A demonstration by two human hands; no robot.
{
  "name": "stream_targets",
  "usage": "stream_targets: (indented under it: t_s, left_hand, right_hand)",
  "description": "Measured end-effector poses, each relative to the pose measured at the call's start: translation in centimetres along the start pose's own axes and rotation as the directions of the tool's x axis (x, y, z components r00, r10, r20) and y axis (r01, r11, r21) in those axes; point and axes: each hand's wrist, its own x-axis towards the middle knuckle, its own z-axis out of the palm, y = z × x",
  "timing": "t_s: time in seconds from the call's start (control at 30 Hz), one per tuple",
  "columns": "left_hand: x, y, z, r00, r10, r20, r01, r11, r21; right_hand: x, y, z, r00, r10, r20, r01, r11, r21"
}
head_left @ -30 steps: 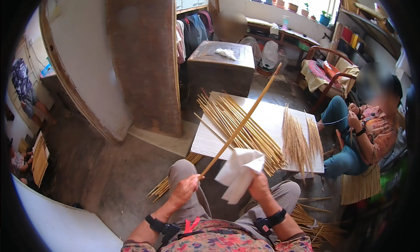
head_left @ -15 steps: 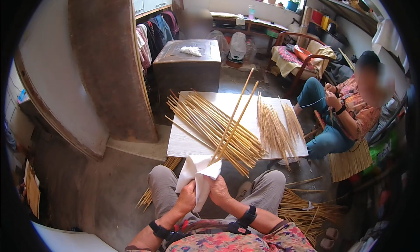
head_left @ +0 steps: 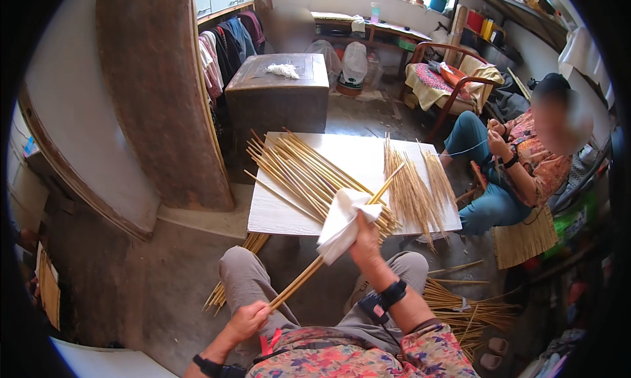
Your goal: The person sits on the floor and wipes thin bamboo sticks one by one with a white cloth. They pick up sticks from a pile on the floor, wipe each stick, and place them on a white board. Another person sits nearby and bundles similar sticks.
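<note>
My left hand (head_left: 248,321), low at the left, is closed around the near ends of two long yellow-brown stalks (head_left: 297,283). Farther up, a folded white cloth (head_left: 340,227) is wrapped about the same stalks. My right hand (head_left: 365,243) grips that cloth, its fingers partly hidden behind the fabric. The stalks' far ends poke out beyond it, slanting up to the right. Behind the cloth, a pile of similar stalks (head_left: 305,171) lies across a low white table (head_left: 279,215), and the cloth covers part of the pile.
Thin brushy stalks (head_left: 409,194) lie on the table's right side. At the right a seated person (head_left: 536,161) handles a pale thread, with a woven stalk mat (head_left: 524,239) below. More stalks (head_left: 453,299) cover the floor. Beyond the table stand a wooden chest (head_left: 276,109) and an armchair (head_left: 453,92).
My left hand has left the cloth and now holds the stalks' near ends, down and to the left. My right hand has moved up and right with the cloth along the stalks.
</note>
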Motion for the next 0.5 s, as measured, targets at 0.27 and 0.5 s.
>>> stream_targets:
  t_s: [0.27, 0.5]
  left_hand:
    - [-7.3, -3.7, -5.1, 0.971, -0.229, -0.076, 0.234, 0.969, 0.077]
    - [-2.9, -1.2, -3.5, 0.978, -0.202, -0.054, 0.162, 0.896, -0.412]
  right_hand:
    - [8.0, -9.9, -7.4, 0.948, -0.252, -0.195, 0.281, 0.949, 0.145]
    - [4.9, -8.6, -6.9, 0.960, -0.220, -0.173, 0.230, 0.972, 0.040]
